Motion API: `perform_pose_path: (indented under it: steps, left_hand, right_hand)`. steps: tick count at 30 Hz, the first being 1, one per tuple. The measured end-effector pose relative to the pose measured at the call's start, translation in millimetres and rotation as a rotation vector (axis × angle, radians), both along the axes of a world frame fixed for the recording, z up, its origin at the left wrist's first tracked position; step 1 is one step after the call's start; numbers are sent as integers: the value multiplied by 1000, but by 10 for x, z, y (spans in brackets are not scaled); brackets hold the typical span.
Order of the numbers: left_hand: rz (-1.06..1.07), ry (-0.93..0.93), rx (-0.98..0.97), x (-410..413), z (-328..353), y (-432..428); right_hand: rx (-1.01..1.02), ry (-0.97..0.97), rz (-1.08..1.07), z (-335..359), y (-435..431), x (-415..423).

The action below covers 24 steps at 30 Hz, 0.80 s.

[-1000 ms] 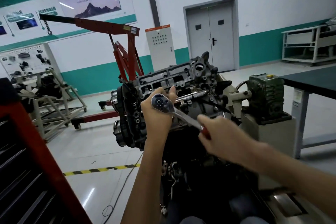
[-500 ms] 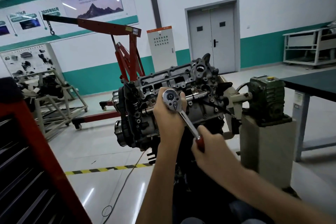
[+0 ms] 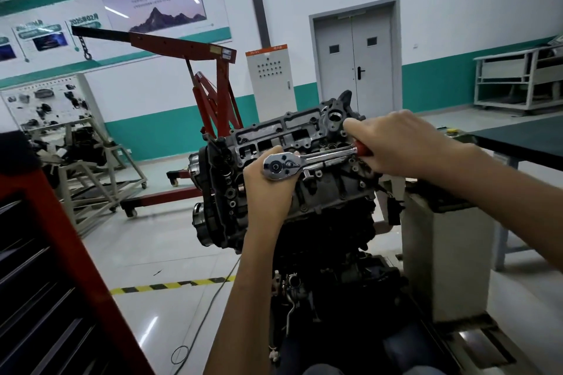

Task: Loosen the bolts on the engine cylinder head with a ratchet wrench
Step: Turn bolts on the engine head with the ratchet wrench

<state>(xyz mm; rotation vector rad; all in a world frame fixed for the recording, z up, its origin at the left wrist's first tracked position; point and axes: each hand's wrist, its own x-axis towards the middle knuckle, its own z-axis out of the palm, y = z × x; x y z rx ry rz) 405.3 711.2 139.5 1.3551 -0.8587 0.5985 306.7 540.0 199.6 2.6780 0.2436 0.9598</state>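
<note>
Chrome wrench (image 3: 307, 161) handle has swung up level. Right fingers (image 3: 373, 160) clamp its red grip (image 3: 362, 150); left fingers (image 3: 271, 183) curl round its head, seated on the cylinder head (image 3: 283, 134). Likely one stroke done.

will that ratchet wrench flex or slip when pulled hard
Probably stiff: the ratchet wrench looks like solid chromed steel. The polished shaft seems slippery, but the right hand grips its red handle. Its head might rock sideways, likely why the left hand holds it.
</note>
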Motion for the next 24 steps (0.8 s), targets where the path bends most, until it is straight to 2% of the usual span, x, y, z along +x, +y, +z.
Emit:
perform_pose_path:
  steps: [2,4,7,10,12,15,18,21,24]
  left_hand:
    - [13,23,-10,15,-32,18]
    - [49,-2,-59,18,-102,32]
    - [109,-88,-106,-58,-171,-66]
    - [54,-47,-145,-132,-178,-238]
    - [24,7,-141,-120,-149,-273]
    - [35,-4,-104,-26,-118,-207]
    - [79,-44,-28,37,-106,-109]
    - [14,-17,61,32,-39,-51]
    - [-23,-22,96,5,-1,-25]
  right_hand:
    - [53,23,-21,-84,64,-10]
    - [208,49,-9,-367,174,-54]
    - [569,54,44,-870,441,-126]
    - [1020,92,181,-1312,877,-97]
    - [1124,58,232,-1419,1024,-49]
    - [965,98,240,-1302,826,-76]
    - [552,127,143,-951,388,-110]
    - [179,88,31,-361,-7,-40]
    - [24,18,-16,15,-109,32]
